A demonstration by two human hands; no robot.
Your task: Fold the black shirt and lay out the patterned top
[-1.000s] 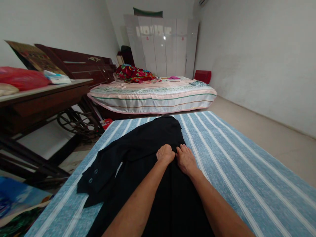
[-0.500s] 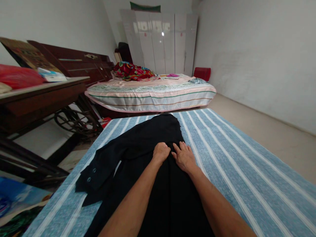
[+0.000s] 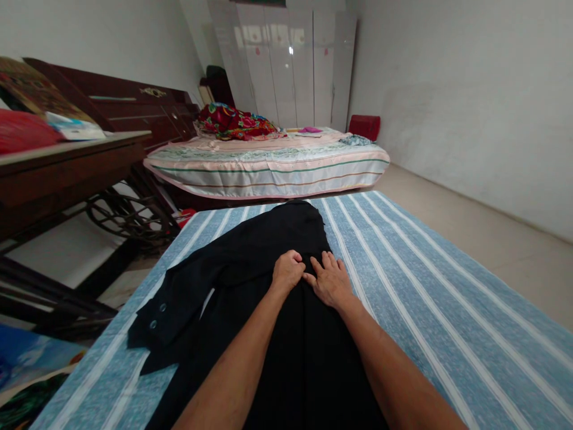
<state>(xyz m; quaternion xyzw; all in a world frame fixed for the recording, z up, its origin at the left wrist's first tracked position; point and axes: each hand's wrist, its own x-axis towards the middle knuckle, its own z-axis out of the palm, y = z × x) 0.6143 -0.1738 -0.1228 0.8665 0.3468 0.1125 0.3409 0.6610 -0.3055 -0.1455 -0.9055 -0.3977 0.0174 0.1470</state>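
A black coat (image 3: 250, 310) lies folded lengthwise on a blue-and-white striped sheet (image 3: 430, 298). One sleeve stretches out to the left, with two buttons on its cuff (image 3: 154, 319). My left hand (image 3: 287, 272) is closed, its fingers pinching the coat's cloth near the right edge of its upper part. Right beside it, my right hand (image 3: 330, 279) lies flat with fingers spread on the coat's right edge. The right thumb touches or nearly touches the left hand. Dark cloth hides the exact fold under my fingers.
Beyond the striped sheet stands a bed (image 3: 268, 173) with a red floral quilt (image 3: 237, 122). On the left is a wooden table (image 3: 67, 164) with an iron treadle wheel (image 3: 128, 212) beneath. A wardrobe (image 3: 282, 71) stands at the back, near a red box (image 3: 364, 126).
The camera view has shifted slightly down and to the right. My hands stay at nearly the same spot on the coat, the right thumb now closer to the left hand.
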